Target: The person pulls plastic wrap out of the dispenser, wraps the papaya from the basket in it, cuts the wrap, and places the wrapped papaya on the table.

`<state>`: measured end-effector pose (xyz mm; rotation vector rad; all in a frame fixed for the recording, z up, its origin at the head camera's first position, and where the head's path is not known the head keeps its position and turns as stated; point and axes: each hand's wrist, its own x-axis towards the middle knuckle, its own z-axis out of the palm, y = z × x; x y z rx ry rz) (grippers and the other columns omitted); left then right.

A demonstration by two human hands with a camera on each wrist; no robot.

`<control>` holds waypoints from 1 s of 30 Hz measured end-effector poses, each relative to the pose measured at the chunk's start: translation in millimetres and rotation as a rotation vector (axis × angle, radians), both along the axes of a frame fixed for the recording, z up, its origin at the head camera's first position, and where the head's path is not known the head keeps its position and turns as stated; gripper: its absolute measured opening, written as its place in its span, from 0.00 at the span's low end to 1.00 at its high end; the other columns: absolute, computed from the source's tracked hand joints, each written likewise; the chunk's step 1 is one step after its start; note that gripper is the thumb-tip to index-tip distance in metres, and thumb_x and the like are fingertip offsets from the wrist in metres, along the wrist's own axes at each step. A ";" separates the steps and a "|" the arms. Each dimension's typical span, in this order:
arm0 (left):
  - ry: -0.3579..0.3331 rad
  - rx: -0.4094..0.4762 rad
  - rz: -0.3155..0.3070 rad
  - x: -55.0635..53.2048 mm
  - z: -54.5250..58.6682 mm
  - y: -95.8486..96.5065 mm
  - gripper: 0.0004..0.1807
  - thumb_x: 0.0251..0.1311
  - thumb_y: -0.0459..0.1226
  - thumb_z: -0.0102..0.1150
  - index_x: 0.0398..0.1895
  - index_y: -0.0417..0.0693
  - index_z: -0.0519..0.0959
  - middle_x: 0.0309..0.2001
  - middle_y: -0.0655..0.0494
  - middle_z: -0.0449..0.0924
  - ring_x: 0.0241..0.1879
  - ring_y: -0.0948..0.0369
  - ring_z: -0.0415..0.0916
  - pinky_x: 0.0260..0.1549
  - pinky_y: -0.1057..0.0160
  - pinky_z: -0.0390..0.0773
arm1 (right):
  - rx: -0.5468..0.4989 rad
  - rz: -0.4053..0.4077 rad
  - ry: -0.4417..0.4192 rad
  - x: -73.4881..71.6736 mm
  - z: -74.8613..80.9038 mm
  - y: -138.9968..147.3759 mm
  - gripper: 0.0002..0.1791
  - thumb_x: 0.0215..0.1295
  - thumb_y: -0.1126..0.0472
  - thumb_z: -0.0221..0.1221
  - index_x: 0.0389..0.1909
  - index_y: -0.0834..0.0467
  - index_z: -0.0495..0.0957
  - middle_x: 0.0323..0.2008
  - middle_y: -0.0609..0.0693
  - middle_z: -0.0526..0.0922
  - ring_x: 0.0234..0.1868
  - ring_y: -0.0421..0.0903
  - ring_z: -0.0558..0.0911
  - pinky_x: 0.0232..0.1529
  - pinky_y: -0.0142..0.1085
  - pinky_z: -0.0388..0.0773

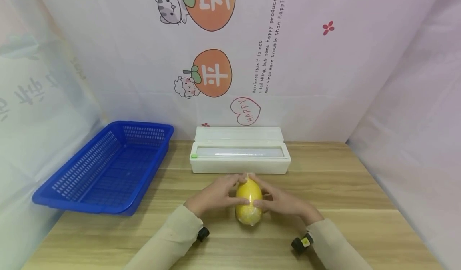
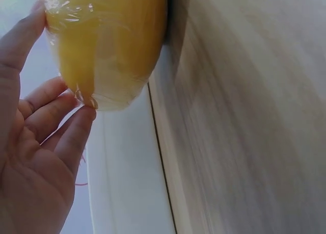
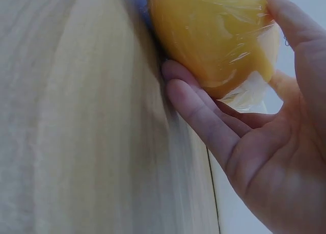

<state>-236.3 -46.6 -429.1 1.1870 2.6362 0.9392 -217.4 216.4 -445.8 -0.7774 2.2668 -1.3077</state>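
A yellow oval fruit, wrapped in shiny clear film, lies lengthwise on the wooden table between both hands. My left hand holds its left side, thumb on top and fingertips at the far end. From the right, my right hand grips it too, its thumb close to the other thumb. In the left wrist view, the fingertips touch the film gathered at the fruit's end. In the right wrist view, fingers reach under the fruit near the table, and a loose film flap stands out by the palm.
Just beyond the hands stands a long white cling film box, lid raised, with a roll inside and a green slider at its left. A blue plastic basket sits at the left. Printed white sheets enclose the table.
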 end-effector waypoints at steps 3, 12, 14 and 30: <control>-0.074 0.038 0.016 1.0 0.9 -0.6 0.42 0.59 0.61 0.63 0.71 0.49 0.67 0.72 0.55 0.65 0.69 0.59 0.64 0.63 0.59 0.70 | -0.011 -0.013 -0.009 -0.4 -1.7 -0.6 0.46 0.72 0.50 0.59 0.81 0.37 0.41 0.76 0.57 0.53 0.64 0.63 0.71 0.44 0.41 0.84; -0.058 0.052 -0.012 -0.2 2.1 -3.7 0.39 0.64 0.58 0.62 0.73 0.49 0.66 0.72 0.55 0.65 0.70 0.58 0.62 0.65 0.54 0.68 | -0.065 -0.036 -0.046 -3.8 -11.2 -0.7 0.47 0.74 0.52 0.57 0.81 0.46 0.35 0.67 0.70 0.65 0.60 0.60 0.75 0.45 0.42 0.84; -0.036 0.025 -0.007 -0.2 1.8 -4.9 0.38 0.65 0.59 0.60 0.72 0.50 0.67 0.72 0.54 0.64 0.70 0.58 0.62 0.66 0.53 0.66 | -0.066 -0.028 -0.048 -3.9 -11.0 -0.9 0.44 0.77 0.52 0.54 0.81 0.46 0.35 0.64 0.71 0.67 0.55 0.59 0.79 0.45 0.43 0.84; -0.059 -0.006 0.030 5.6 2.4 -6.3 0.45 0.59 0.62 0.64 0.73 0.48 0.66 0.75 0.50 0.58 0.73 0.54 0.57 0.68 0.49 0.63 | -0.038 -0.107 -0.114 1.4 -3.9 -2.3 0.36 0.82 0.44 0.38 0.81 0.50 0.37 0.67 0.71 0.65 0.48 0.54 0.83 0.52 0.48 0.81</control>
